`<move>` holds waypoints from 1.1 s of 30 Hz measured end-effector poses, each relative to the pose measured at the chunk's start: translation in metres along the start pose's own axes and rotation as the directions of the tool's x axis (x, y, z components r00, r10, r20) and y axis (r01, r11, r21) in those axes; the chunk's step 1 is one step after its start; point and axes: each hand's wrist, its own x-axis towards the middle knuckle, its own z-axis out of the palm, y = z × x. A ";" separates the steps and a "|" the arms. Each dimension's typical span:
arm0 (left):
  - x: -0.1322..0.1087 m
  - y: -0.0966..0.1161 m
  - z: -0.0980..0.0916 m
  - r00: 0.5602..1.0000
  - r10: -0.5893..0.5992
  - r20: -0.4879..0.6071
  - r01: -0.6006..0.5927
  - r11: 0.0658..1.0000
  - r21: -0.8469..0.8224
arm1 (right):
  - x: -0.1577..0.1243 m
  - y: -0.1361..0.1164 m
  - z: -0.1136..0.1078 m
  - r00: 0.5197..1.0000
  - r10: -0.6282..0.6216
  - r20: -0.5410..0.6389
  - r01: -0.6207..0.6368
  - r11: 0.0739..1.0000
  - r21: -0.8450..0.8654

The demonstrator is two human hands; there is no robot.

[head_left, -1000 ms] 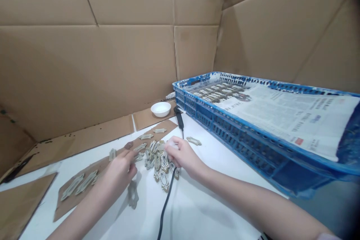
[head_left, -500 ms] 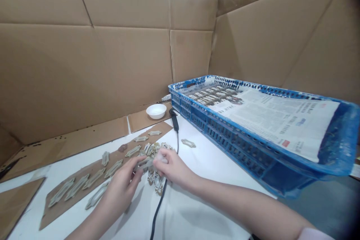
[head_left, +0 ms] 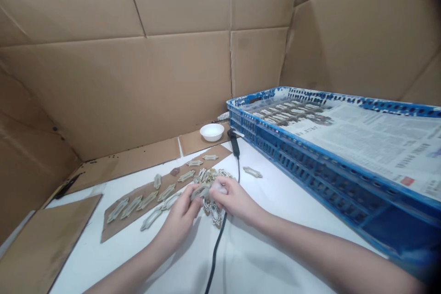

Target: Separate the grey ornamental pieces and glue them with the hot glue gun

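Left hand [head_left: 177, 223] low over a white worktop [head_left: 275, 257], fingers [head_left: 189, 197] closed narrow on the long edges of a pale grey-green scalloped openwork plate [head_left: 200, 191], material not clear. Right hand [head_left: 236, 200] just beside it, fingers [head_left: 214, 195] pinched narrow round a small white wad [head_left: 218, 187], cloth or foam hard to tell, touching the end of the plate.

Best handling: a light, steady pinch on the solid rim, not on the thin cut-out tracery; short strokes of the wad, wrists low, plate close above the worktop. Directly under both hands, a loose heap of similar plates [head_left: 210, 206], overlapping and easily snagged, so slow, straight lifts would suit it.

At 9 o'clock from the heap, a flat brown cardboard strip [head_left: 124, 225] with separate plates in a loose row and a small brown lump [head_left: 174, 171]. At 2 o'clock, one lone plate [head_left: 252, 172] on the worktop. At 1 o'clock, a black plug adapter [head_left: 235, 143], its thin black cable [head_left: 215, 248] running past the heap toward 6 o'clock, best kept out from under the wrists. At 12 o'clock, a small white bowl [head_left: 212, 132]. Further out at 2 o'clock, a blue plastic crate [head_left: 292, 161] with rows of plates and a newspaper [head_left: 389, 147].
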 end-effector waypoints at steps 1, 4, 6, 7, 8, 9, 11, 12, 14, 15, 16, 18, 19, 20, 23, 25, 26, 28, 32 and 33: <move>-0.001 0.001 0.001 1.000 0.003 0.001 -0.003 1.000 0.012 | 0.000 0.000 0.000 1.000 -0.002 0.003 0.002 1.000 -0.001; -0.004 0.006 0.003 1.000 0.010 0.004 -0.010 0.999 0.034 | -0.002 0.000 0.001 1.000 -0.004 0.011 0.004 1.000 -0.024; -0.006 0.008 0.005 1.000 0.023 0.012 -0.024 0.999 0.033 | -0.003 0.000 0.003 1.000 -0.006 0.017 0.006 0.999 -0.046; -0.006 0.009 0.006 0.999 0.029 0.013 -0.030 0.999 0.032 | -0.004 0.000 0.003 1.000 -0.010 0.022 0.011 0.998 -0.055; -0.006 0.009 0.007 0.999 0.035 0.011 -0.036 0.999 0.036 | -0.004 0.000 0.004 1.000 -0.017 0.022 0.018 0.998 -0.063; -0.006 0.009 0.007 0.999 0.042 0.005 -0.042 0.998 0.046 | -0.005 0.001 0.005 0.999 -0.026 0.018 0.027 0.997 -0.069; -0.006 0.009 0.008 0.999 0.052 -0.008 -0.051 0.996 0.078 | -0.006 0.001 0.007 0.999 -0.046 0.007 0.047 0.996 -0.074; -0.005 0.009 0.009 0.998 0.057 -0.015 -0.055 0.994 0.095 | -0.006 0.001 0.008 0.999 -0.054 0.001 0.054 0.996 -0.073; -0.005 0.008 0.010 0.998 0.066 -0.025 -0.063 0.992 0.112 | -0.007 0.001 0.009 0.998 -0.056 -0.004 0.055 0.996 -0.066; -0.004 0.007 0.010 0.997 0.071 -0.027 -0.068 0.992 0.110 | -0.008 0.001 0.009 0.999 -0.052 -0.002 0.052 0.997 -0.062; -0.004 0.007 0.010 0.997 0.077 -0.030 -0.073 0.992 0.102 | -0.008 0.001 0.009 0.999 -0.048 -0.001 0.048 0.997 -0.062; -0.004 0.006 0.010 0.996 0.084 -0.037 -0.081 0.994 0.074 | -0.008 0.000 0.008 0.999 -0.043 -0.003 0.042 0.997 -0.072; -0.004 0.006 0.010 0.995 0.085 -0.042 -0.083 0.995 0.054 | -0.008 -0.001 0.007 0.999 -0.040 -0.007 0.039 0.996 -0.080; -0.004 0.006 0.009 0.995 0.083 -0.045 -0.082 0.996 0.031 | -0.007 -0.001 0.006 0.999 -0.037 -0.016 0.036 0.996 -0.086; -0.003 0.006 0.009 0.996 0.077 -0.040 -0.079 0.996 -0.045 | -0.004 -0.001 0.004 0.998 -0.034 -0.046 0.030 0.996 -0.085; -0.002 0.005 0.010 0.997 0.070 -0.028 -0.073 0.993 -0.093 | -0.002 0.000 0.003 0.998 -0.038 -0.049 0.034 0.996 -0.077; -0.002 0.005 0.010 0.998 0.065 -0.022 -0.067 0.991 -0.115 | -0.002 0.001 0.003 0.998 -0.040 -0.045 0.036 0.996 -0.078; -0.001 0.005 0.010 0.998 0.055 -0.016 -0.057 0.986 -0.154 | -0.001 0.001 0.003 0.999 -0.038 -0.038 0.035 0.996 -0.080; -0.002 0.006 0.009 0.999 0.038 -0.014 -0.040 0.975 -0.217 | -0.002 -0.002 0.001 0.998 -0.024 -0.066 0.018 0.996 -0.090; -0.002 0.007 0.009 1.000 0.025 -0.017 -0.028 0.973 -0.229 | -0.002 -0.003 0.000 0.997 -0.015 -0.077 0.008 0.996 -0.089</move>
